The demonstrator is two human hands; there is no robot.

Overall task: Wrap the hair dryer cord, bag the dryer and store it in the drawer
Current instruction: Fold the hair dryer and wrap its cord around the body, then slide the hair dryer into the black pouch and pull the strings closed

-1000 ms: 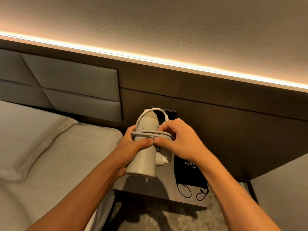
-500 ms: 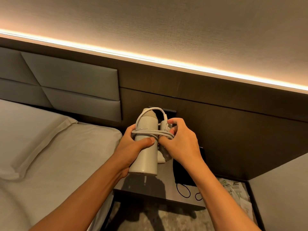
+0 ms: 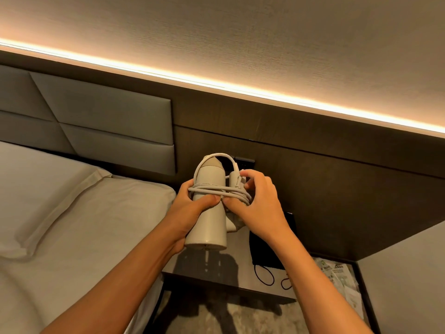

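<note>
- Both hands meet at the centre of the frame: the left hand (image 3: 190, 208) is wrapped round the barrel of the hair dryer (image 3: 209, 213), thumb pressed across the front just below the coils, while the right hand (image 3: 258, 208) is curled round the cord (image 3: 221, 190) bundle and the plug end (image 3: 235, 178) at the dryer's right side, fingertips pinching it
- Largest things around them: the bed (image 3: 79, 213) fills the left of the frame, a dark wall panel (image 3: 337, 179) runs across the middle right, and the nightstand (image 3: 240, 263) sits lower centre, directly beneath the dryer, which is held up clear of it
- Step in hand, as I judge it: the cord wrap is close to finished, since several turns already circle the barrel and one loop arches over the nose; the right hand looks to be tucking or securing the plug end
- Next move calls for fixing that loose end so the coils do not spring free, then freeing one hand to take up the black bag (image 3: 267, 251), which lies on the nightstand at lower right with its drawstring (image 3: 265, 276) trailing toward the front edge; no drawer shows open
- Writing: faint small print runs round the barrel beside the coils, too small to read; printed leaflets (image 3: 337, 276) at the lower right edge carry green and black text, also illegible; no brand can be made out
</note>
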